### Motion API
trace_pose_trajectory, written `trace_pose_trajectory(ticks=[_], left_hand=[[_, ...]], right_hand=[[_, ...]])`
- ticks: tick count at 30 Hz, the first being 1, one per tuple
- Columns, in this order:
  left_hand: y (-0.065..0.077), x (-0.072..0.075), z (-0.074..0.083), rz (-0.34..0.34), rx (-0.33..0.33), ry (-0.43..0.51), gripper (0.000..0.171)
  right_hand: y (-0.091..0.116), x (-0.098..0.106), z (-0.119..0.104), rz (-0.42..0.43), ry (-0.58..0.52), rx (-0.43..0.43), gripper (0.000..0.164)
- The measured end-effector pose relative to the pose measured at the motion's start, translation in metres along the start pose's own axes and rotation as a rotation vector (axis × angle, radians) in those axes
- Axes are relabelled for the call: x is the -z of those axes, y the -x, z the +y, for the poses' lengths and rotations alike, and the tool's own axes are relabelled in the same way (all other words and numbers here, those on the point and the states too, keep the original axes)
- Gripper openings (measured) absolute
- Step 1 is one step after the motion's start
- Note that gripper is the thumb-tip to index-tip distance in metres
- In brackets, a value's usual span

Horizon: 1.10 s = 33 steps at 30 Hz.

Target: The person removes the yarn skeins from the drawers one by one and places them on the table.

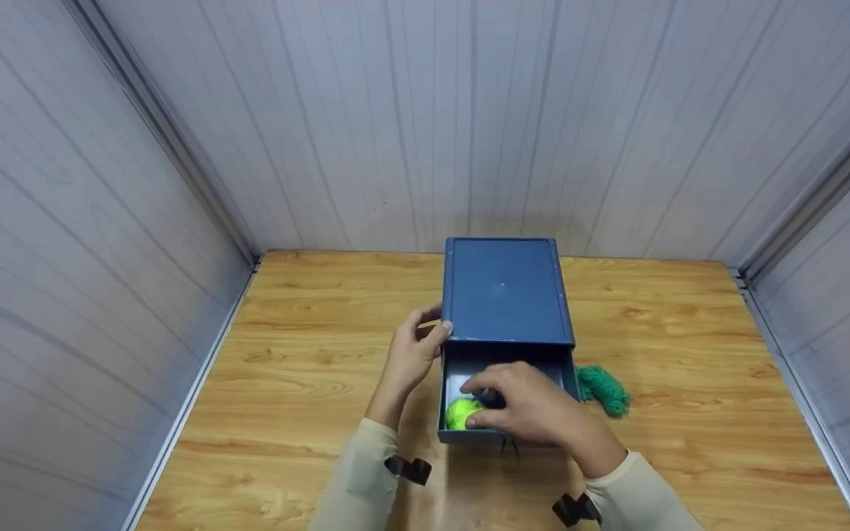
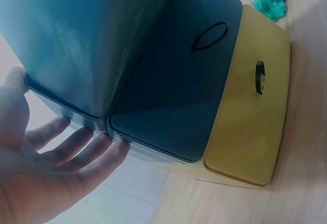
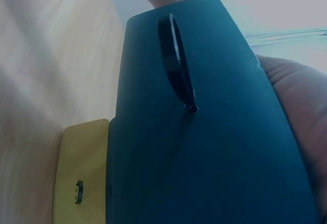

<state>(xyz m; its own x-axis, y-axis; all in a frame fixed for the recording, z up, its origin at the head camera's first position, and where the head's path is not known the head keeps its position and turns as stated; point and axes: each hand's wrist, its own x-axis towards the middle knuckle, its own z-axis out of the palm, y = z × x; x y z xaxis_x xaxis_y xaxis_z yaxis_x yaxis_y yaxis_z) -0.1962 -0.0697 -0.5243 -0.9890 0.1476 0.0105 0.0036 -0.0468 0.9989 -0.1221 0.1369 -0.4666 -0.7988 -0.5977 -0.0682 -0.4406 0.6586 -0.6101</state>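
Observation:
A blue drawer box (image 1: 502,291) stands on the wooden table with its top drawer (image 1: 473,436) pulled out. My left hand (image 1: 412,355) rests against the box's left side. In the left wrist view its fingers (image 2: 76,150) lie fairly straight along the side, the thumb at the casing edge. Inside the drawer, at its front left, sits a bright yellow-green ball (image 1: 460,414). My right hand (image 1: 528,402) reaches over the drawer, thumb at the ball's right side and index finger spread above it. Something dark under that hand is mostly hidden.
A bundle of green yarn (image 1: 603,391) lies on the table to the box's right. Below the pulled-out drawer are a closed blue drawer (image 2: 173,86) and a closed yellow drawer (image 2: 245,117), both with black loop handles. Pale panel walls (image 1: 425,133) enclose the table.

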Motion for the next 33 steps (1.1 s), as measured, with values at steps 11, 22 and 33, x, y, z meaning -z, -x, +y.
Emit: trace_pose_trajectory(ticks=[11,22,33], left_hand=[[0.0,-0.001,0.0,0.0,0.005,0.01,0.048],[0.0,0.0,0.002,0.001,0.004,0.028,0.048],[0.001,0.0,0.001,0.002,0.012,0.011,0.047]], right_hand=[[-0.01,0.001,0.003,-0.101,0.002,-0.005,0.037],[-0.013,-0.002,0.006,-0.047,-0.001,0.034,0.028],[-0.01,0.0,0.007,-0.018,0.007,0.031,0.031]])
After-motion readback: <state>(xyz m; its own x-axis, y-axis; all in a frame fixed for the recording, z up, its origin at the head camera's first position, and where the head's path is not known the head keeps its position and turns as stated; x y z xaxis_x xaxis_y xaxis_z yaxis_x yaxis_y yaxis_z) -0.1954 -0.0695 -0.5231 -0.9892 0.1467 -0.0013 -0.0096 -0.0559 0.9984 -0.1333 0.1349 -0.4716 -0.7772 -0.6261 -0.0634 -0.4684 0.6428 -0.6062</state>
